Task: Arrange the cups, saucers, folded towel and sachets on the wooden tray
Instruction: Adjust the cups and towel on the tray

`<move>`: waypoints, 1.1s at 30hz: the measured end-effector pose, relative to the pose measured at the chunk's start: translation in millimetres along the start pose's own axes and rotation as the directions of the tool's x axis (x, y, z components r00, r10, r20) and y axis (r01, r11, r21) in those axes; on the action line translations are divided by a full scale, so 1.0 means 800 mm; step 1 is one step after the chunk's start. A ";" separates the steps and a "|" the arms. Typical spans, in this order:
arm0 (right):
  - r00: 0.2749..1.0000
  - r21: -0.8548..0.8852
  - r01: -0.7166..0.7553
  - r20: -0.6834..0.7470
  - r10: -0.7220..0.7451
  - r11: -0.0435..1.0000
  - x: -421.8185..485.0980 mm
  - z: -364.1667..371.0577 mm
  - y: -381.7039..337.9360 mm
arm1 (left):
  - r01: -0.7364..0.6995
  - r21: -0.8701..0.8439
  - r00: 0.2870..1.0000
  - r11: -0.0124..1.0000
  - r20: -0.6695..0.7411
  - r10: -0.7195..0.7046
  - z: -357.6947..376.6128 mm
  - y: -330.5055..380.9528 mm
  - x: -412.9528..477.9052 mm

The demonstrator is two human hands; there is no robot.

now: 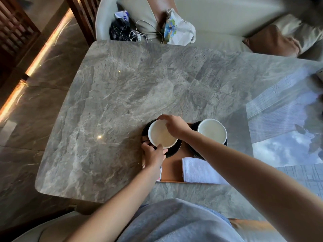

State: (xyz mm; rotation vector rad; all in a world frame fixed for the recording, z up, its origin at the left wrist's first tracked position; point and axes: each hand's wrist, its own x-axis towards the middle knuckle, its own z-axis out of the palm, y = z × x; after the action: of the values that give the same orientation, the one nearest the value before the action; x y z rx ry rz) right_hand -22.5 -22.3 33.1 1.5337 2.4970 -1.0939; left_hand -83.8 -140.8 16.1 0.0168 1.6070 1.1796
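A wooden tray [172, 169] lies on the marble table's near side. On its far left a white cup [161, 135] rests on a black saucer [175, 149]. My left hand [153, 152] grips the cup's near rim and the saucer edge. My right hand [173, 124] pinches the cup's far rim. A second white cup [212, 131] sits on another black saucer [194, 151] at the tray's far right. A folded white towel [199, 171] lies on the tray's near right. A sachet [159, 173] peeks out beside my left wrist, mostly hidden.
The grey marble table [131, 95] spreads wide to the left and beyond the tray. A pale sofa [218, 20] behind it holds a black bag [120, 31], a cable, a printed bag [176, 27] and cushions. The table's right side reflects the window.
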 end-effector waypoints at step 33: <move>0.948 0.616 -0.215 -0.056 0.314 0.758 -0.070 0.057 0.020 | -0.521 0.610 0.853 0.597 0.393 0.342 -0.020 0.064 0.087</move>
State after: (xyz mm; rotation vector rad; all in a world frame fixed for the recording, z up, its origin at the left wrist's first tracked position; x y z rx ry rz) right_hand 3.8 -86.9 9.9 2.1109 1.9885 -1.9014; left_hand -151.2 -87.7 -1.2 1.0811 1.7926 0.7866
